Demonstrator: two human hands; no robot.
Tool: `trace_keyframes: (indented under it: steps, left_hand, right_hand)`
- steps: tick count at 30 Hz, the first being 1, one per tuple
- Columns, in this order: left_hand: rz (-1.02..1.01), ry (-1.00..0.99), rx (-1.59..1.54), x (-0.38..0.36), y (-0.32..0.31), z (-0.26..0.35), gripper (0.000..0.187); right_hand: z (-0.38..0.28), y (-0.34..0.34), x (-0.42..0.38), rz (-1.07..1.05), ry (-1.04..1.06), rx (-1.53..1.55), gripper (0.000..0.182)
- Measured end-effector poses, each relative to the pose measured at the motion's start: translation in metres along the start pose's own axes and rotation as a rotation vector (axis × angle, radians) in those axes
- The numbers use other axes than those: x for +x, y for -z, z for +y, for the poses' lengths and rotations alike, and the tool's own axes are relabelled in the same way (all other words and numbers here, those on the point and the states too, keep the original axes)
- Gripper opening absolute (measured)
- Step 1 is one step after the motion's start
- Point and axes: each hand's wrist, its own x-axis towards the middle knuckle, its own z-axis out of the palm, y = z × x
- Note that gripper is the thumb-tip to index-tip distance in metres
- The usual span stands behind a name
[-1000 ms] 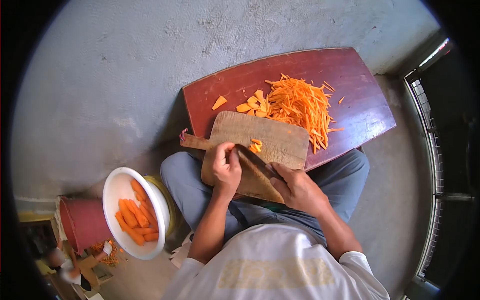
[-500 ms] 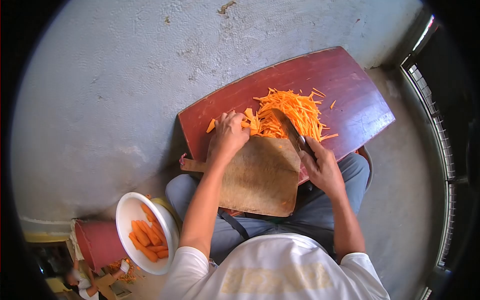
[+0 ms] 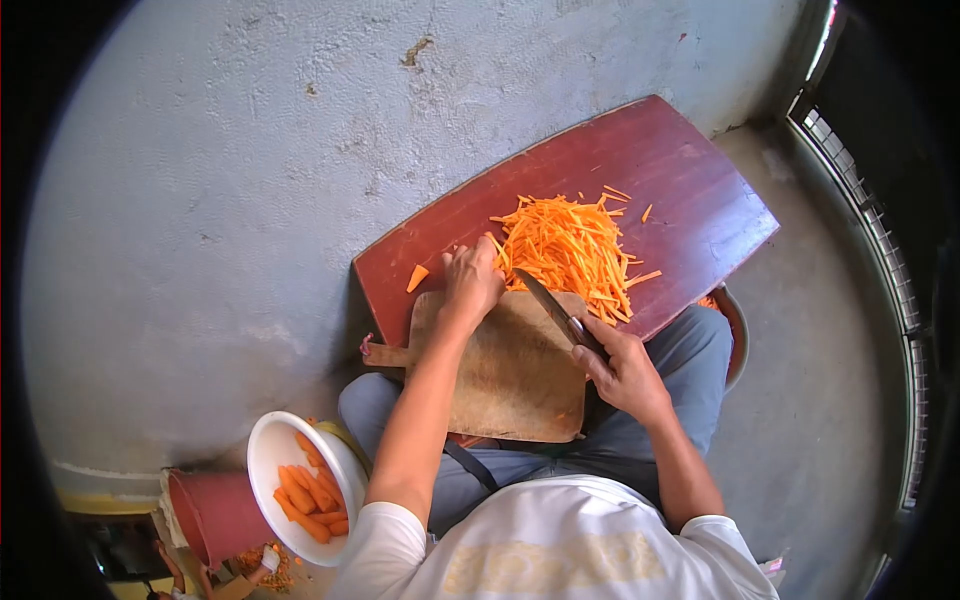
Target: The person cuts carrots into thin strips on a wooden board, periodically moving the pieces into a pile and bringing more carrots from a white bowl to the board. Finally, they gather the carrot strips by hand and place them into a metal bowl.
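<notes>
My right hand (image 3: 628, 372) grips a knife (image 3: 550, 300) by its handle, its blade slanting up and left over the top edge of a wooden cutting board (image 3: 515, 375). Curled fingers of my left hand (image 3: 474, 282) are closed around carrot slices (image 3: 493, 243), which they mostly cover. To the right of that hand, a heap of carrot strips (image 3: 565, 245) lies on a red-brown tabletop (image 3: 670, 160). One loose carrot piece (image 3: 417, 278) sits left of my left hand. The board rests on the table's near edge, above my lap.
A white basin (image 3: 262, 470) of peeled carrots (image 3: 310, 495) stands at lower left beside a red bucket (image 3: 212, 510). Another person's arms and gloved hand (image 3: 270, 558) show near peelings. A rough wall (image 3: 230, 200) borders the table. Part of a container (image 3: 738, 345) shows by my right knee.
My left hand has swept right, bringing the carrot slices against the heap and leaving one piece behind. The knife has shifted left and down, off the heap to the board's edge.
</notes>
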Motion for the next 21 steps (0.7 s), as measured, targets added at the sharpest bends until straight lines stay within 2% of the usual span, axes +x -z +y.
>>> trace_keyframes:
  steps: [2, 5, 8, 11, 14, 15, 18, 21]
  left_hand:
    - [0.08, -0.04, -0.008, -0.004, 0.002, 0.003, 0.028]
    - [0.111, -0.204, 0.02, -0.011, 0.014, -0.001, 0.026]
    - [0.038, 0.018, -0.15, -0.025, 0.042, 0.018, 0.028]
    - [-0.161, 0.306, -0.347, -0.035, 0.072, 0.043, 0.026]
    - [-0.091, 0.301, -0.487, -0.059, 0.06, 0.028, 0.02]
    - [-0.094, 0.291, -0.452, -0.069, 0.067, 0.032, 0.016]
    - [-0.132, 0.346, -0.664, -0.112, 0.037, 0.008, 0.015]
    - [-0.347, 0.118, -0.512, -0.134, 0.047, 0.015, 0.017]
  right_hand:
    - [0.001, 0.002, -0.002, 0.001, -0.015, -0.017, 0.043]
    - [0.005, 0.001, -0.003, 0.023, -0.019, 0.011, 0.043]
    - [-0.015, 0.003, -0.001, 0.02, 0.043, -0.031, 0.043]
    - [-0.017, -0.005, 0.002, 0.003, 0.086, -0.005, 0.043]
    - [-0.019, -0.007, 0.008, 0.011, 0.105, -0.071, 0.042]
    - [-0.019, -0.007, 0.007, 0.029, 0.091, -0.035, 0.043]
    - [-0.022, -0.003, 0.002, 0.04, 0.046, 0.034, 0.043]
    - [-0.017, 0.004, -0.006, 0.0, 0.044, 0.005, 0.043]
